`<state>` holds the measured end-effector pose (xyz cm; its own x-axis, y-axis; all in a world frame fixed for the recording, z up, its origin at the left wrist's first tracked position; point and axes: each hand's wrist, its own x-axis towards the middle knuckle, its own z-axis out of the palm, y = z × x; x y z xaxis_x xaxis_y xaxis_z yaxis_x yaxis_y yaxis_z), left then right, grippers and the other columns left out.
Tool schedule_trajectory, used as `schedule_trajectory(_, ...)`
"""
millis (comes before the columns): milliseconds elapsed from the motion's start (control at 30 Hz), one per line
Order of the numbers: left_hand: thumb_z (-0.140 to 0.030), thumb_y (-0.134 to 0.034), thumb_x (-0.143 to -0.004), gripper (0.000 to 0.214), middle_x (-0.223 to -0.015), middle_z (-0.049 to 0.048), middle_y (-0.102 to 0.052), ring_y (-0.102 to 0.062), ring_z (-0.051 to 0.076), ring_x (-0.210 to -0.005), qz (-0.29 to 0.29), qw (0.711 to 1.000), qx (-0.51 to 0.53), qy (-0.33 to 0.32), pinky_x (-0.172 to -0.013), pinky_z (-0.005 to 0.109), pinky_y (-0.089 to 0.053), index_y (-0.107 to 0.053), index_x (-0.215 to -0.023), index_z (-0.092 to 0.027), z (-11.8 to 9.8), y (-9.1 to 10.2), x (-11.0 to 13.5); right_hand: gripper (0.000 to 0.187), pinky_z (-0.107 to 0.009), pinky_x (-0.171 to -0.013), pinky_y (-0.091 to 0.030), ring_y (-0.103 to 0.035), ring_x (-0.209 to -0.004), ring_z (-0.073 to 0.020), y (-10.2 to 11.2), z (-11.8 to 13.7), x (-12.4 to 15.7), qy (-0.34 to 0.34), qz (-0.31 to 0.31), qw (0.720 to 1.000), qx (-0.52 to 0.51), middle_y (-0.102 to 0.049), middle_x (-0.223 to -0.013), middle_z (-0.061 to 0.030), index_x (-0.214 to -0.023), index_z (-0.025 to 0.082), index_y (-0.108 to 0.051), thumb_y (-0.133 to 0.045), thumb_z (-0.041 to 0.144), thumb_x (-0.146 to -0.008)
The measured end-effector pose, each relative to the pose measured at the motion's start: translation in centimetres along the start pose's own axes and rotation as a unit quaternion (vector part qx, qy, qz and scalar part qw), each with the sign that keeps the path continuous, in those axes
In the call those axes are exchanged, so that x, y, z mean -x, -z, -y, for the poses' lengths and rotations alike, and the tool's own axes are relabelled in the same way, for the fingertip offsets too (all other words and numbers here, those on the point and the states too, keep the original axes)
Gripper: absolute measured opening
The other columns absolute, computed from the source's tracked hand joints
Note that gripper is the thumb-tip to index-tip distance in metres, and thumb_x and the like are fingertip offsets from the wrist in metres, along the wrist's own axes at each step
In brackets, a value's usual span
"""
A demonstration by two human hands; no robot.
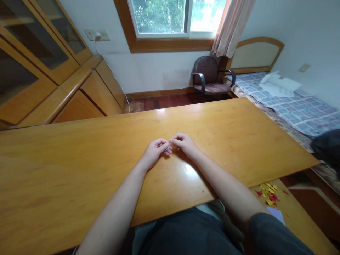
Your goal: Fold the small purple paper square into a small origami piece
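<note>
My left hand (155, 152) is closed, thumb against fingers, around a small folded piece of purple paper (167, 148). Only a sliver of the paper shows between the fingers. Close against it, my right hand (183, 143) is pinched, thumb and forefinger meeting at the paper's upper end. How far the paper reaches into the right fingertips is hidden. Both hands are just above the wooden table (79, 170), near its middle.
On a lower surface at right lie several small folded yellow and red paper pieces (269, 194) and a pale purple sheet (276, 214). Beyond the table stand an armchair (205, 72) and a bed (294, 109). A wooden cabinet (53, 78) is at left.
</note>
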<state>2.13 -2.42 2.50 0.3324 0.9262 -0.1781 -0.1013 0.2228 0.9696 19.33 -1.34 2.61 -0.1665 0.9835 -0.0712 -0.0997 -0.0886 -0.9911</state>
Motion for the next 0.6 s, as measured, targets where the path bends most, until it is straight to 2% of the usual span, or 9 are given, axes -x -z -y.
schedule_trajectory(167,-0.041,-0.078,-0.075,0.031,-0.075,0.0040,-0.071,-0.063,0.012,-0.061,-0.001,1.000,0.004,0.004,-0.059,0.023,-0.051,-0.065,-0.084,-0.014,0.05,-0.02,-0.02,0.024,-0.024,-0.055,-0.035,-0.047,-0.055,-0.0101,0.01,-0.07,-0.01,0.008,-0.003,1.000,0.003,-0.059,-0.059,0.0021,-0.065,0.016,-0.063,-0.074,0.037,-0.069)
schedule_trajectory(367,-0.043,-0.077,-0.075,0.032,-0.076,0.0049,-0.071,-0.062,0.011,-0.059,0.000,1.000,-0.013,0.002,-0.056,0.022,-0.049,-0.067,-0.082,-0.014,0.12,0.15,-0.08,0.027,-0.022,-0.050,-0.033,-0.044,-0.054,-0.0095,0.28,-0.01,-0.01,0.009,-0.007,1.000,0.004,-0.055,-0.058,0.0030,-0.069,0.015,-0.066,-0.075,0.041,-0.071)
schedule_trajectory(500,-0.042,-0.078,-0.073,0.030,-0.074,0.0050,-0.071,-0.061,0.012,-0.058,-0.018,1.000,-0.004,-0.006,-0.055,0.023,-0.049,-0.068,-0.080,-0.014,0.14,0.23,-0.15,0.028,-0.023,-0.051,-0.035,-0.048,-0.058,-0.0104,0.29,0.13,-0.01,0.002,0.024,1.000,0.006,-0.063,-0.066,-0.0005,-0.077,0.015,-0.072,-0.075,0.043,-0.071)
schedule_trajectory(600,-0.041,-0.079,-0.072,0.030,-0.074,0.0058,-0.072,-0.062,0.012,-0.059,-0.023,1.000,0.005,-0.010,-0.056,0.024,-0.050,-0.069,-0.080,-0.014,0.09,0.17,-0.14,0.030,-0.024,-0.056,-0.037,-0.052,-0.061,-0.0113,0.26,0.28,-0.04,-0.002,0.034,0.999,-0.001,-0.068,-0.071,-0.0026,-0.079,0.014,-0.074,-0.078,0.042,-0.067)
